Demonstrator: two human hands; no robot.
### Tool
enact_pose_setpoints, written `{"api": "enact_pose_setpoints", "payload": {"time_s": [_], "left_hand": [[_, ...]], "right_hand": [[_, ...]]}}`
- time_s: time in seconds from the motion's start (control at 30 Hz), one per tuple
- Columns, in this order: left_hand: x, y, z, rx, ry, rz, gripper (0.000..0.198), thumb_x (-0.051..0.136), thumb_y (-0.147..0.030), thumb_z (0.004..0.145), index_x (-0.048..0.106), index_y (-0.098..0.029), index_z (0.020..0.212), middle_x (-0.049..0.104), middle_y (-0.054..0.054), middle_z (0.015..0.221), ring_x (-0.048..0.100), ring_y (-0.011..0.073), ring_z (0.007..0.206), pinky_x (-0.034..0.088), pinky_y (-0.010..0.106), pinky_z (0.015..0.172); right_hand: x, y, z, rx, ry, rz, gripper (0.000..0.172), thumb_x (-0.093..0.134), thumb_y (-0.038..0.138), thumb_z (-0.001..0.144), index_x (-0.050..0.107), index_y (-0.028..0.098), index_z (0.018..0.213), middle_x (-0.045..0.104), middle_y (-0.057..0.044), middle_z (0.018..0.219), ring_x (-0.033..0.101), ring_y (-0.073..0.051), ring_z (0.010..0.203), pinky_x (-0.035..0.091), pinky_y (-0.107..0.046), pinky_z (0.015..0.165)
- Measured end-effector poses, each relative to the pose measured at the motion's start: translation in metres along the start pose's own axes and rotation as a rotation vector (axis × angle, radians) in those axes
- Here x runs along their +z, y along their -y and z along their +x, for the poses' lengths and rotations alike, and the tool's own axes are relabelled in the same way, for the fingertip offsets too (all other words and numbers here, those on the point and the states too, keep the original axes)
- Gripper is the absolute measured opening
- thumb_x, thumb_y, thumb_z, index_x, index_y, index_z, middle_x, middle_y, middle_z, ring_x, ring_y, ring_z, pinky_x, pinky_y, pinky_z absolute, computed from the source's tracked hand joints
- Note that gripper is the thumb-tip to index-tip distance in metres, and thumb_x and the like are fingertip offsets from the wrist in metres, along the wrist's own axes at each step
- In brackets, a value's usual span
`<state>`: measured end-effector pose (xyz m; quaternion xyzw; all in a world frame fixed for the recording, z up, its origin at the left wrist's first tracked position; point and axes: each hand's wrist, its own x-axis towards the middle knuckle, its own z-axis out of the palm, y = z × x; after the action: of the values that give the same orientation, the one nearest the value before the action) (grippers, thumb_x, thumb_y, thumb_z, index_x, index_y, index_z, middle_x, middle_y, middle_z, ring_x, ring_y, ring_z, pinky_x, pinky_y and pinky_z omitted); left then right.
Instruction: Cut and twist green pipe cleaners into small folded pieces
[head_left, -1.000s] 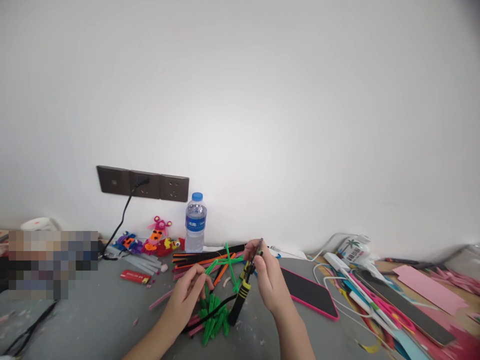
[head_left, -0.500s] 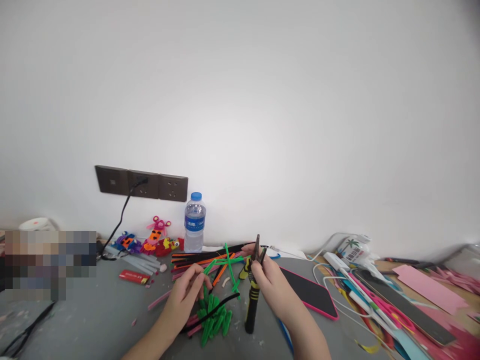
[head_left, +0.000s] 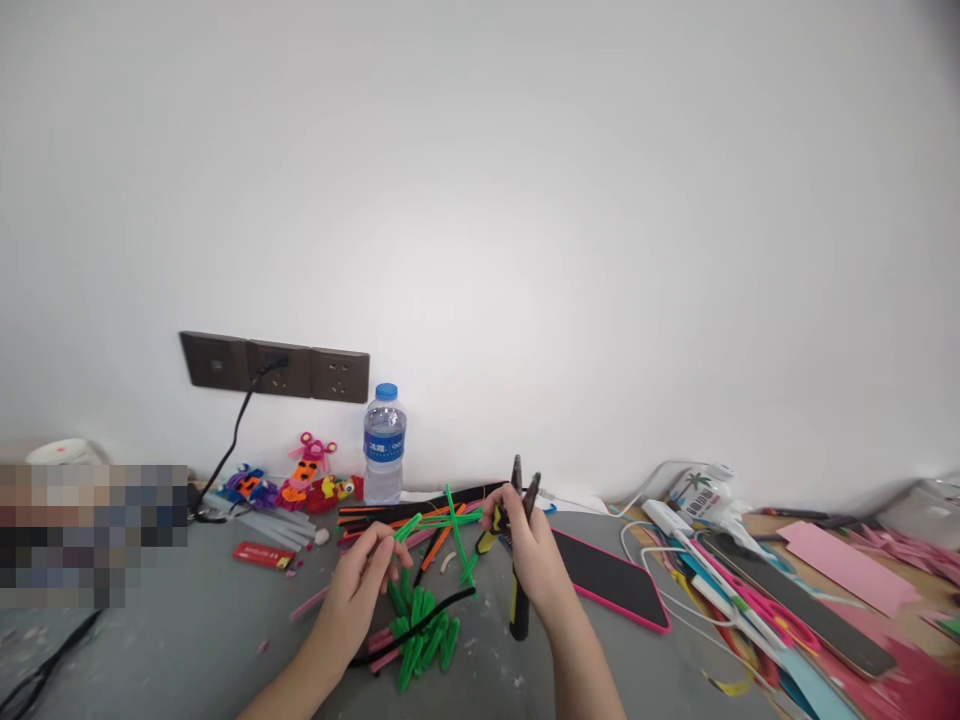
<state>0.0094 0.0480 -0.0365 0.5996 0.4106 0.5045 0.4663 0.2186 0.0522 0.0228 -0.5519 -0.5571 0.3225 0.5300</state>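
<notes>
My left hand (head_left: 358, 585) is closed in a pinch. A short folded green pipe cleaner (head_left: 408, 526) sticks up from its fingertips. To the right, my right hand (head_left: 536, 550) grips a pair of pliers (head_left: 519, 612) with black and yellow handles. The jaws point up toward the wall and are spread apart, with nothing visible between them. Below and between the hands lies a pile of folded green pipe cleaners (head_left: 426, 635), with a black pipe cleaner (head_left: 420, 628) across it. Long green, orange and black pipe cleaners (head_left: 439, 535) lie behind.
A water bottle (head_left: 385, 450) stands by the wall, near small pipe-cleaner figures (head_left: 304, 480). At left are a red box (head_left: 262, 556) and pale sticks (head_left: 277, 525). A pink-edged phone (head_left: 611, 582) lies right of the pliers, then white cables, scissors (head_left: 780, 620) and pink paper (head_left: 847, 565).
My right hand has shifted slightly right and turned the pliers, whose handles now swing wider and whose jaws point straighter up. My left hand keeps its pinch; the view has shifted slightly.
</notes>
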Motion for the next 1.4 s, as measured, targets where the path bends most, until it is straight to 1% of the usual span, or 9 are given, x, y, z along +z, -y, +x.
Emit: {"api": "enact_pose_setpoints", "payload": {"time_s": [0.17, 0.27, 0.4, 0.6, 0.8, 1.0, 1.1, 1.23, 1.4], "left_hand": [[0.000, 0.004, 0.001, 0.011, -0.027, -0.009, 0.035, 0.044, -0.049, 0.092, 0.057, -0.021, 0.076, 0.064, 0.002, 0.072, 0.052, 0.0163, 0.060, 0.042, 0.024, 0.052], [0.000, 0.004, 0.001, 0.015, -0.029, -0.012, 0.035, 0.044, -0.048, 0.092, 0.057, -0.021, 0.075, 0.064, 0.002, 0.072, 0.052, 0.0161, 0.060, 0.042, 0.024, 0.053], [0.000, 0.002, 0.000, 0.011, -0.019, -0.011, 0.033, 0.044, -0.047, 0.093, 0.057, -0.021, 0.076, 0.064, 0.002, 0.073, 0.052, 0.0156, 0.060, 0.042, 0.024, 0.053], [-0.001, 0.001, 0.000, 0.013, -0.013, -0.011, 0.034, 0.043, -0.047, 0.093, 0.056, -0.021, 0.076, 0.064, 0.002, 0.073, 0.052, 0.0155, 0.059, 0.042, 0.024, 0.053], [-0.001, 0.002, 0.000, 0.016, -0.014, -0.014, 0.033, 0.044, -0.046, 0.093, 0.057, -0.021, 0.075, 0.065, 0.002, 0.074, 0.052, 0.0150, 0.059, 0.042, 0.024, 0.053], [-0.001, 0.003, 0.000, 0.018, -0.009, -0.016, 0.033, 0.044, -0.045, 0.093, 0.056, -0.021, 0.075, 0.062, 0.001, 0.072, 0.052, 0.0147, 0.058, 0.042, 0.023, 0.053], [-0.001, 0.003, 0.001, 0.012, -0.002, -0.017, 0.032, 0.044, -0.045, 0.093, 0.056, -0.021, 0.076, 0.062, 0.001, 0.072, 0.051, 0.0144, 0.058, 0.041, 0.023, 0.053], [-0.001, 0.004, 0.001, 0.014, 0.002, -0.025, 0.032, 0.043, -0.045, 0.094, 0.056, -0.021, 0.077, 0.062, 0.000, 0.073, 0.052, 0.0145, 0.059, 0.041, 0.024, 0.054], [-0.001, 0.004, 0.001, 0.003, -0.005, -0.043, 0.033, 0.044, -0.047, 0.093, 0.055, -0.021, 0.076, 0.061, 0.000, 0.072, 0.051, 0.0144, 0.058, 0.041, 0.023, 0.053]], "right_hand": [[-0.005, 0.017, -0.002, -0.088, -0.139, 0.270, 0.052, 0.034, 0.062, 0.089, 0.057, 0.020, 0.070, 0.057, -0.003, 0.067, 0.057, -0.021, 0.072, 0.045, -0.031, 0.072], [-0.010, 0.024, -0.005, -0.112, -0.183, 0.340, 0.054, 0.031, 0.062, 0.090, 0.058, 0.020, 0.070, 0.058, -0.003, 0.066, 0.060, -0.021, 0.074, 0.046, -0.032, 0.073], [-0.011, 0.017, -0.005, -0.105, -0.145, 0.202, 0.054, 0.032, 0.062, 0.091, 0.058, 0.019, 0.071, 0.058, -0.003, 0.062, 0.058, -0.020, 0.065, 0.044, -0.030, 0.064], [-0.001, -0.005, 0.000, -0.015, -0.159, -0.014, 0.055, 0.035, 0.065, 0.089, 0.055, 0.019, 0.065, 0.051, 0.000, 0.050, 0.050, -0.017, 0.049, 0.039, -0.028, 0.052], [0.002, -0.010, 0.003, 0.009, -0.231, -0.166, 0.050, 0.046, 0.065, 0.083, 0.058, 0.019, 0.066, 0.058, -0.002, 0.056, 0.052, -0.019, 0.054, 0.038, -0.029, 0.053], [-0.003, -0.012, 0.006, -0.064, -0.233, -0.065, 0.040, 0.049, 0.056, 0.085, 0.059, 0.018, 0.077, 0.059, -0.001, 0.060, 0.056, -0.020, 0.061, 0.043, -0.030, 0.061], [-0.001, -0.019, 0.010, -0.090, -0.204, -0.008, 0.034, 0.054, 0.052, 0.083, 0.057, 0.018, 0.089, 0.063, -0.004, 0.074, 0.059, -0.021, 0.070, 0.046, -0.031, 0.067], [0.002, -0.027, 0.014, -0.024, -0.177, -0.078, 0.030, 0.057, 0.046, 0.079, 0.056, 0.020, 0.093, 0.064, -0.004, 0.085, 0.058, -0.020, 0.072, 0.044, -0.032, 0.071], [0.002, -0.033, 0.013, 0.210, -0.055, 0.013, 0.021, 0.055, 0.035, 0.070, 0.059, 0.018, 0.082, 0.058, 0.001, 0.063, 0.055, -0.019, 0.062, 0.041, -0.029, 0.060]]}}
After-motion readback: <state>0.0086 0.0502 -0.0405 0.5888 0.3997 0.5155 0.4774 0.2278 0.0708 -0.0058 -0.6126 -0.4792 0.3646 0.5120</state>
